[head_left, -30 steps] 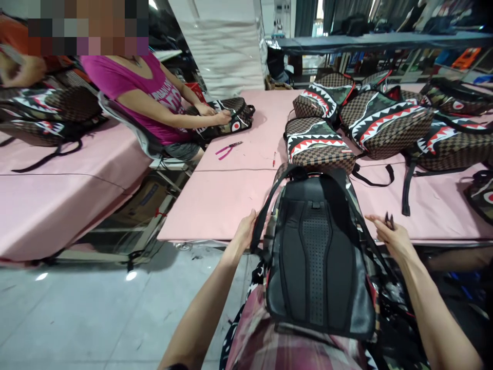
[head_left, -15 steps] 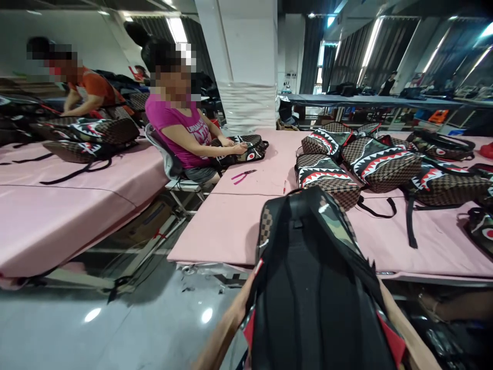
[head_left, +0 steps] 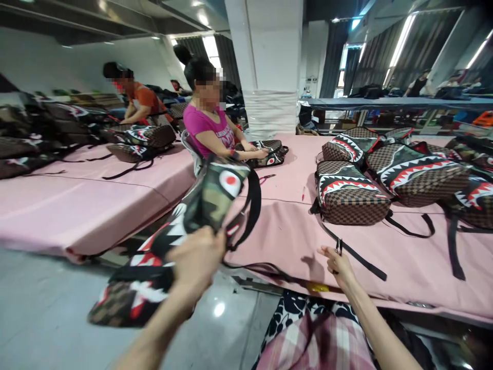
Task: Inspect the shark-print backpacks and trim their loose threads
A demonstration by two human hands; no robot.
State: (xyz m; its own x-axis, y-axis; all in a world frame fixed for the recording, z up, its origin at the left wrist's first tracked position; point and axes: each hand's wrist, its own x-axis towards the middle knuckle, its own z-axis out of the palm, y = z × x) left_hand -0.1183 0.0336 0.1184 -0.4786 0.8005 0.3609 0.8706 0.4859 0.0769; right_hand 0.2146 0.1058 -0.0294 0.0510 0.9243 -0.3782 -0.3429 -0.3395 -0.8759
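Observation:
My left hand (head_left: 198,257), blurred by motion, is closed on a backpack (head_left: 219,192) with camouflage, a red-and-white eye and shark teeth. The bag hangs tilted over the table's left front corner, its checkered end low above the floor, and a black strap loops out on its right. My right hand (head_left: 341,267) is over the front of the pink table (head_left: 285,236), curled around small dark snips (head_left: 339,246) whose tips point up. Its index finger sticks out to the left. Just beyond it lies a strap of a checkered shark-mouth backpack (head_left: 352,198).
Several more shark backpacks (head_left: 418,169) are heaped at the right. A co-worker in a magenta shirt (head_left: 210,126) handles a backpack (head_left: 271,154) at the far left edge. Pink-handled pliers (head_left: 267,178) and a red pen (head_left: 303,193) lie on the table. Another pink table (head_left: 77,205) stands left.
The backpack, earlier upright in front of me with its black back panel showing, has swung left in my left hand. My right hand has come away from it, snips still held. The view has shifted.

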